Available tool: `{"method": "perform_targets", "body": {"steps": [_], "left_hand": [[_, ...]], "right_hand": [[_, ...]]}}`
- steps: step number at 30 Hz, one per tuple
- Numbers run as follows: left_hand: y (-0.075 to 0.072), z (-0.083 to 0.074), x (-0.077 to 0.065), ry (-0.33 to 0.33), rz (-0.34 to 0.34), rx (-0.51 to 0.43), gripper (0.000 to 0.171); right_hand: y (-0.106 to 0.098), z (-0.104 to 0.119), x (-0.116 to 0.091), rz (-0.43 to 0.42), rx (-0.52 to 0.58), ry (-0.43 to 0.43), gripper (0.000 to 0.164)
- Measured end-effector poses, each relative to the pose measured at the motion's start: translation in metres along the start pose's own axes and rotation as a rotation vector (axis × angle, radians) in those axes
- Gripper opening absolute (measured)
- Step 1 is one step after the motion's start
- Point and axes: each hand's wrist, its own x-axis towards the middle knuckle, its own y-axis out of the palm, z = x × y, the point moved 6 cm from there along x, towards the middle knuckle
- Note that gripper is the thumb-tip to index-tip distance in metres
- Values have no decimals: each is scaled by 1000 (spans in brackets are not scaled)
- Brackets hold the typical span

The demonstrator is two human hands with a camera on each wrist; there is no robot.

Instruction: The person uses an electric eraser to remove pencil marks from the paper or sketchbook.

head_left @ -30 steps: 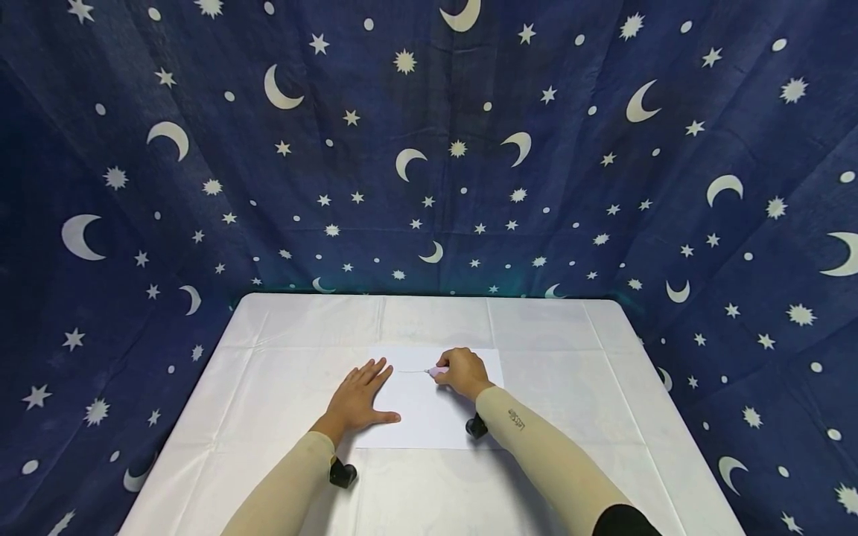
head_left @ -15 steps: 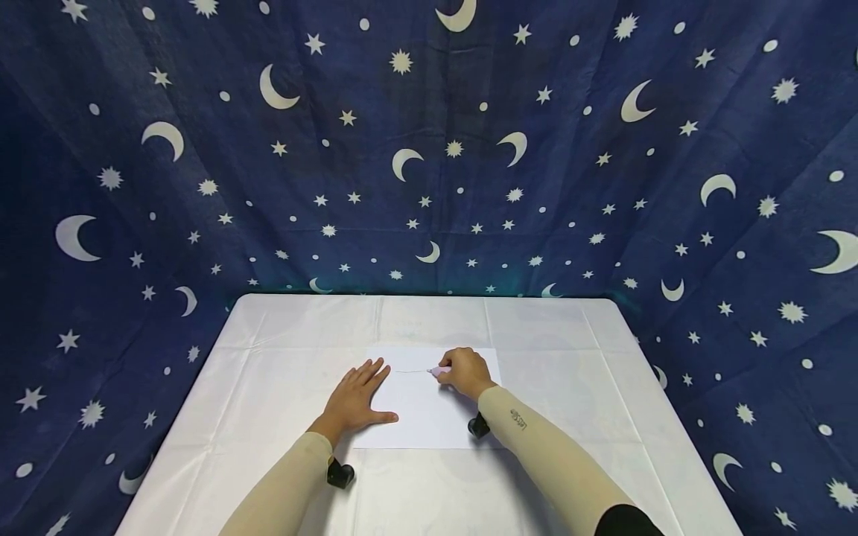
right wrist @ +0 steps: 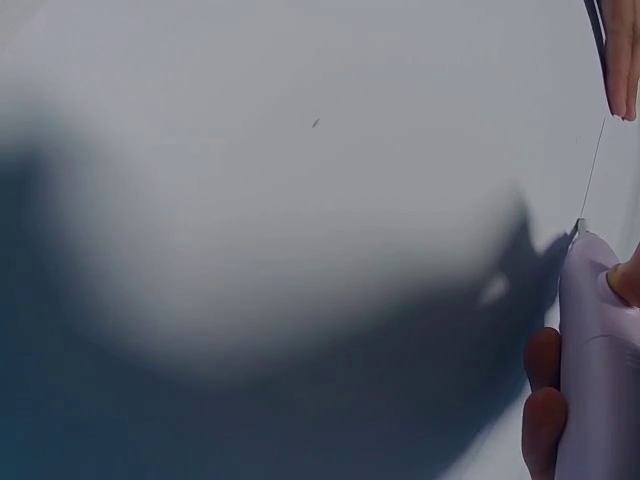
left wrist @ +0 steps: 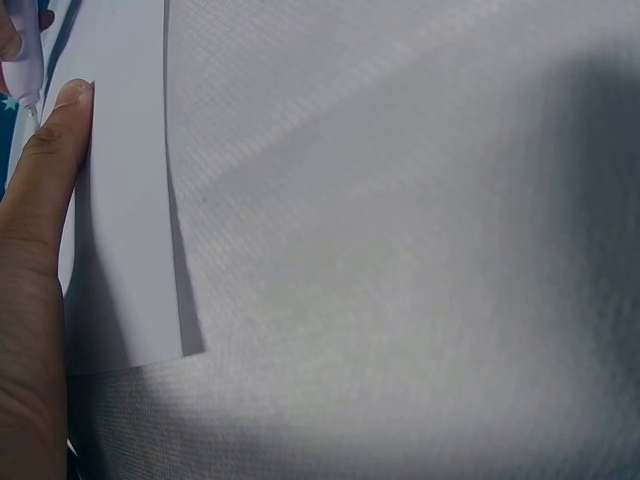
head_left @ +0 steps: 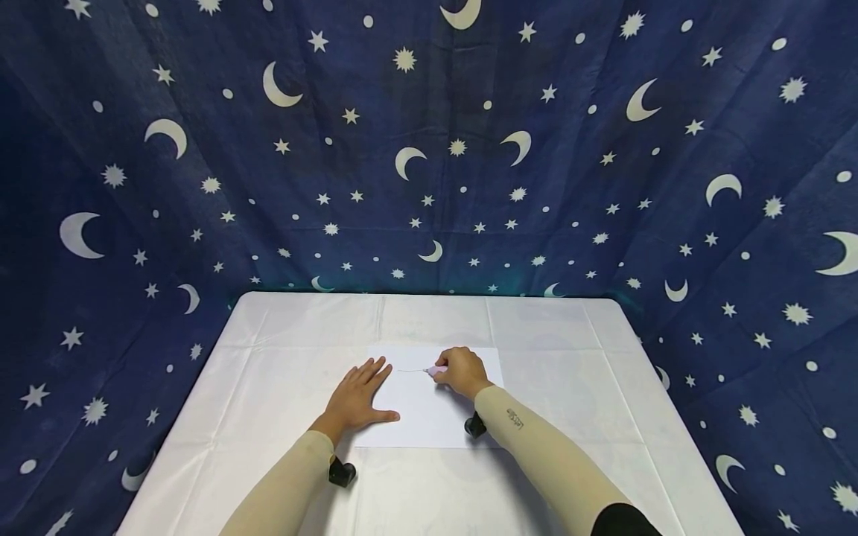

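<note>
A sheet of white paper point(head_left: 422, 417) lies on the table, a thin dark line point(head_left: 410, 371) running across its upper part. My left hand point(head_left: 358, 398) rests on the paper's left side, fingers straight and thumb spread out. On the right, my right hand point(head_left: 464, 371) grips a lavender utility knife point(right wrist: 595, 350), the thumb on its slider and fingers curled beneath. The short tip meets the line's right end at the paper. The left wrist view catches the knife point(left wrist: 24, 60) beyond my left thumb point(left wrist: 55, 145). My right palm hides the rear of the knife.
White cloth point(head_left: 570, 387) with fold creases covers the table. A dark blue curtain point(head_left: 375, 149) with moons and stars hangs behind and at both sides. Small black wrist cameras point(head_left: 342, 473) sit under both wrists, close above the table.
The knife slides slightly right along the line, then comes back left by now. My left hand stays in place on the paper. The whole head view shifts a little.
</note>
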Motion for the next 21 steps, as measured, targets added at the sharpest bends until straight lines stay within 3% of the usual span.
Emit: {"method": "perform_targets", "body": {"steps": [15,21], "left_hand": [[-1,-2,0,2,10,18,104],[-2,-2,1,22,-15,13,103]], "right_hand": [[0,-8,-1,-7,2,42,21],[0,-7,-1,-9,-6,33,21]]}}
